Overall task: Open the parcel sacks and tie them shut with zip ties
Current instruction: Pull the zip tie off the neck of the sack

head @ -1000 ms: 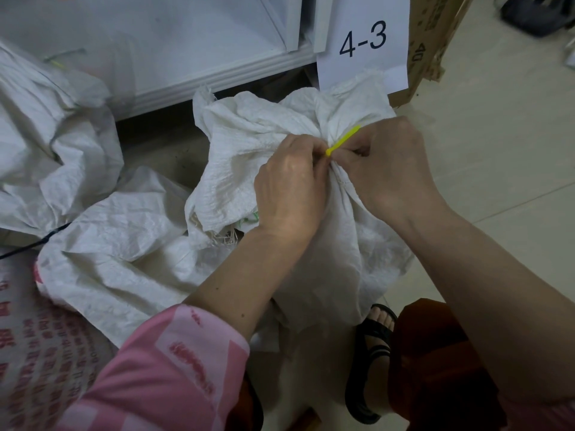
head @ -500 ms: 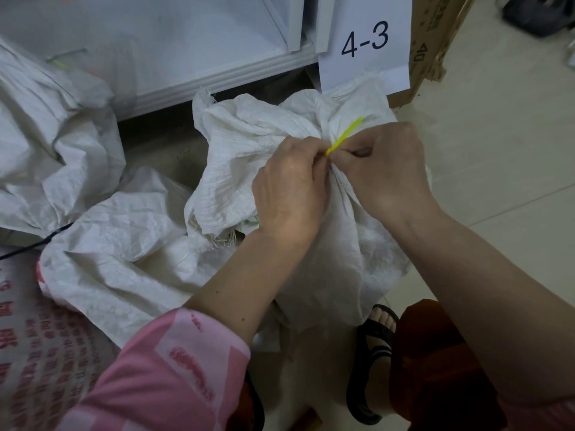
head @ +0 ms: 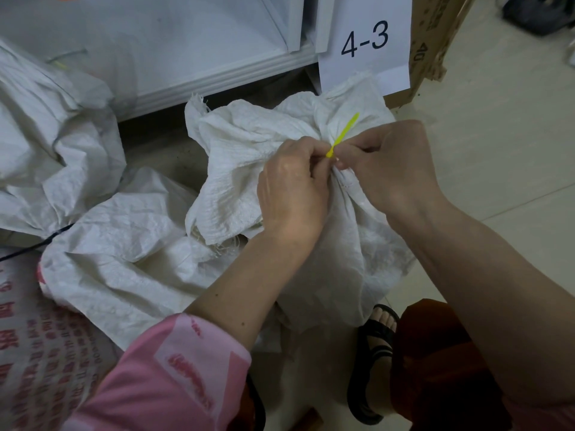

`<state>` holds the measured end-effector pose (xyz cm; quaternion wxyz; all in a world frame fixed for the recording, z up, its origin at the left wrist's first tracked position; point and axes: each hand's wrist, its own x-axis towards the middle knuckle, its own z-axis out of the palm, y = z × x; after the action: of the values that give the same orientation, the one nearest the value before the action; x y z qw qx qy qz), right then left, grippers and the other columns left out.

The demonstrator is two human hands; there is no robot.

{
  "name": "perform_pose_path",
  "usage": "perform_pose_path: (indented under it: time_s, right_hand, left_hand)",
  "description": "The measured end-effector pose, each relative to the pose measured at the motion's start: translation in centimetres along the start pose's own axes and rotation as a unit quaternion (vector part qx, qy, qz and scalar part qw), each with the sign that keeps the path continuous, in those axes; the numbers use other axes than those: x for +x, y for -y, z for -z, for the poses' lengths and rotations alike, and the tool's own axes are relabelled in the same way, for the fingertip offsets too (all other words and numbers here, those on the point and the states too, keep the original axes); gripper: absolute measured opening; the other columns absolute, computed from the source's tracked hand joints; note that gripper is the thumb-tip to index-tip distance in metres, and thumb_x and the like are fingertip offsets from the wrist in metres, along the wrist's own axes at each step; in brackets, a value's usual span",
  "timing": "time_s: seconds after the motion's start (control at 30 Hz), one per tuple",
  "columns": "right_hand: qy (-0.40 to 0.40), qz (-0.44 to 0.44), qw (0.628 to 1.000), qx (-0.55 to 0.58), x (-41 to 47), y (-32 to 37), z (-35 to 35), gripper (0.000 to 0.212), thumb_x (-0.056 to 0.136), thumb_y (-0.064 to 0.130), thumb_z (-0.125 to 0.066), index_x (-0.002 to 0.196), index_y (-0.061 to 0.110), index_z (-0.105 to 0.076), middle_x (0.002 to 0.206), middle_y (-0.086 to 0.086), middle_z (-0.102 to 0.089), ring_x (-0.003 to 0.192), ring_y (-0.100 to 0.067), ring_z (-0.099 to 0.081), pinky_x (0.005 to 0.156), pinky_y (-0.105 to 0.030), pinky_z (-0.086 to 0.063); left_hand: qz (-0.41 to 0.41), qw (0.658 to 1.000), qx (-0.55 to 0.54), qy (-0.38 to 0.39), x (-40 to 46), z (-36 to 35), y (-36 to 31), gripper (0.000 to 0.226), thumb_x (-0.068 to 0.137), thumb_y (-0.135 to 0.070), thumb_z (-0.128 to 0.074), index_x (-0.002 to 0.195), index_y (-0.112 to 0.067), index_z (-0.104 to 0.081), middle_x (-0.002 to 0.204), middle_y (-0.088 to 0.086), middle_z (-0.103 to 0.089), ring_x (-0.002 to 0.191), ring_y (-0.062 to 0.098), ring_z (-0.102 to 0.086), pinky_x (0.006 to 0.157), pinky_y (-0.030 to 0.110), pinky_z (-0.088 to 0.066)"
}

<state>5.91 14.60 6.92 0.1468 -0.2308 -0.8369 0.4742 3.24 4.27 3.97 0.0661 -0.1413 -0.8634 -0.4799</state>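
A white woven parcel sack [head: 242,169] stands on the floor in front of me with its mouth bunched into a neck. A yellow zip tie [head: 343,133] runs round that neck, and its free tail sticks up and to the right. My left hand [head: 289,188] grips the gathered neck and pinches the tie's head with its fingertips. My right hand [head: 392,163] pinches the tie from the other side, right against my left fingers. The loop round the neck is hidden by my fingers.
Another white sack [head: 124,244] lies flat at the left, with a further crumpled sack [head: 46,144] behind it. A printed sack [head: 37,362] lies at the lower left. A white shelf unit [head: 217,70], a paper sign "4-3" [head: 364,42] and a cardboard box [head: 435,35] stand behind. My sandalled foot [head: 376,346] is below the sack.
The zip tie's tail has lengthened and swung more upright as it is drawn through the head. Both hands stay pressed together at the sack's neck.
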Motion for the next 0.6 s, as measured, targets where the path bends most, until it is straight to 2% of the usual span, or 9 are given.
perform_pose_path:
  time_s: [0.2,0.4,0.5,0.6]
  right_hand:
    - [0.007,-0.038,0.998,0.043,-0.3,0.2,-0.1,0.012,0.076,0.000,-0.064,0.070,-0.006,-0.072,0.071,-0.025,-0.066,0.056,-0.016,-0.048,0.055,-0.025,-0.037]
    - [0.012,-0.050,0.994,0.097,-0.3,0.4,0.3,0.010,0.071,-0.004,-0.064,0.074,-0.012,-0.070,0.075,-0.032,-0.064,0.057,-0.015,-0.047,0.054,-0.024,-0.036]
    - [0.014,-0.053,0.994,0.097,-0.4,0.3,0.3,0.008,0.072,-0.005,-0.064,0.073,-0.009,-0.071,0.070,-0.028,-0.065,0.056,-0.013,-0.048,0.052,-0.023,-0.038]
    - [0.018,-0.047,0.995,0.089,-0.4,0.2,0.2,0.012,0.073,-0.004,-0.063,0.074,-0.014,-0.067,0.061,-0.026,-0.055,0.056,-0.017,-0.041,0.052,-0.026,-0.032]
  left_hand:
    - [0.006,1.000,-0.023,0.007,0.0,-0.1,0.1,0.008,0.086,-0.014,-0.065,0.092,-0.014,-0.071,0.086,-0.003,-0.070,0.077,0.013,-0.065,0.073,0.039,-0.053]
    - [-0.025,0.998,0.046,0.024,0.2,0.6,-0.2,0.007,0.086,-0.020,-0.065,0.089,-0.019,-0.071,0.084,-0.005,-0.065,0.076,0.012,-0.061,0.072,0.037,-0.051]
    - [-0.029,0.997,0.068,0.029,0.2,0.9,-0.4,0.009,0.086,-0.022,-0.064,0.091,-0.024,-0.071,0.085,-0.005,-0.065,0.077,0.013,-0.061,0.072,0.037,-0.051]
    - [-0.029,0.995,0.092,0.028,0.0,1.0,-0.9,0.010,0.087,-0.024,-0.063,0.095,-0.025,-0.070,0.085,-0.005,-0.065,0.078,0.013,-0.062,0.072,0.038,-0.051]
